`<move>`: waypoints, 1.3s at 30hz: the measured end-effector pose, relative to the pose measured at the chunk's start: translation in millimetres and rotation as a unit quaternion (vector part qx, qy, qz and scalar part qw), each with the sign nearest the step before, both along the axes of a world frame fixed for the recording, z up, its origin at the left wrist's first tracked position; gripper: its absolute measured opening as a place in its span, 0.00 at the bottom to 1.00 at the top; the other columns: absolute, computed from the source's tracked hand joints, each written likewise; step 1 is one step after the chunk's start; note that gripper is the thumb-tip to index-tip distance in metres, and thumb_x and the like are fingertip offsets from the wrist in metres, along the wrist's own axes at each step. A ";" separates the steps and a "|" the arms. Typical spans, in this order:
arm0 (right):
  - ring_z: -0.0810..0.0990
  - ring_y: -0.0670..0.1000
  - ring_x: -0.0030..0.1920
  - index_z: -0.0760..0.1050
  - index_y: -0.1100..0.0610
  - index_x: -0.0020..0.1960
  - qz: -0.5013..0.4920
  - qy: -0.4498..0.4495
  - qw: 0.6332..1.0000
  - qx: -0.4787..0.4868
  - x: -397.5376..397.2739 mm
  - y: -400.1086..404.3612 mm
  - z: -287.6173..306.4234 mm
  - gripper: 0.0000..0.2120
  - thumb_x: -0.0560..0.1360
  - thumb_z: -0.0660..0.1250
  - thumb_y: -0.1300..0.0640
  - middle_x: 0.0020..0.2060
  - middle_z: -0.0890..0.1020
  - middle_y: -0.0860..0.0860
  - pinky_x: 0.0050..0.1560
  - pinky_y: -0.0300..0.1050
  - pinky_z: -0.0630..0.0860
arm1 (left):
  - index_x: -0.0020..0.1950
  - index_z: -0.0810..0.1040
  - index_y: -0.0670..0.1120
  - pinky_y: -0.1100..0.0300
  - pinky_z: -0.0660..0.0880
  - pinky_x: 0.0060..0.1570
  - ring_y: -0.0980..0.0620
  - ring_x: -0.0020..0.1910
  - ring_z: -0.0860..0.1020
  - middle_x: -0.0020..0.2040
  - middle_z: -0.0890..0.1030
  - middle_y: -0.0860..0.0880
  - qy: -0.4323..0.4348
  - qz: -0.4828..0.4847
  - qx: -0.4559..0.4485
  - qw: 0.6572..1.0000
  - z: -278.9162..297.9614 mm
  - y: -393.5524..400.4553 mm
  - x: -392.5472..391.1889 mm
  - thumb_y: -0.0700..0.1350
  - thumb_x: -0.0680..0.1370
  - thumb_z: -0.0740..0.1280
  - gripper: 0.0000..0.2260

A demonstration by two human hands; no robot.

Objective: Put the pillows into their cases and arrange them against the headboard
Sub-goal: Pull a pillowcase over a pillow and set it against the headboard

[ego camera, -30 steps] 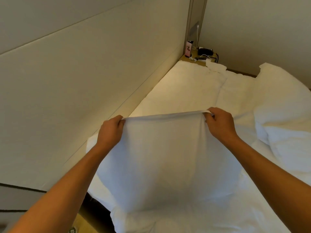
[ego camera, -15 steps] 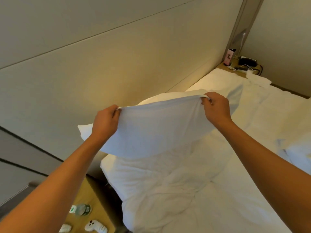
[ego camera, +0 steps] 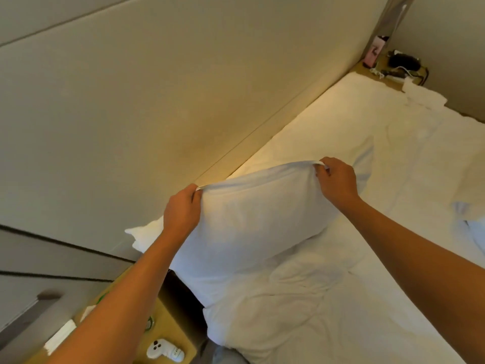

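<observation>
One cased pillow (ego camera: 252, 219) was held up by two hands near the bed's (ego camera: 393, 298) headboard-side edge.
The left hand (ego camera: 181, 211) and right hand (ego camera: 337, 181) each pinched a top corner; the pillow's lower edge was hidden behind rumpled sheets, and the headboard (ego camera: 157, 101) was cut off.

At seven o'clock the left forearm (ego camera: 110, 311) hides much of the bench (ego camera: 168, 324), and the clutter (ego camera: 399, 65) at one o'clock is too small to tell.

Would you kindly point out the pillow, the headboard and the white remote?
pillow (ego camera: 252, 222), head view, middle of its cased front face.
headboard (ego camera: 131, 114), head view, bare padded panel.
white remote (ego camera: 164, 350), head view, its body on the bedside table.
</observation>
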State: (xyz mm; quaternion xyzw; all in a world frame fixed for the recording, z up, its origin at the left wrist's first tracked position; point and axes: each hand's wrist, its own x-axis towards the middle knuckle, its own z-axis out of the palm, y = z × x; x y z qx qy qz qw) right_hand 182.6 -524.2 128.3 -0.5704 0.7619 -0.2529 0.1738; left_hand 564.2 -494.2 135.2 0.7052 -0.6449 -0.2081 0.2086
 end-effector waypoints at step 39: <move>0.80 0.57 0.53 0.80 0.59 0.57 -0.021 -0.033 0.994 -0.106 -3.3 -114.4 86.8 0.18 0.86 0.58 0.46 0.53 0.82 0.56 0.55 0.47 0.73 | 0.47 0.80 0.48 0.43 0.82 0.36 0.44 0.30 0.82 0.36 0.80 0.47 0.086 0.005 -0.012 0.996 77.4 -58.5 -18.9 0.49 0.85 0.59 0.13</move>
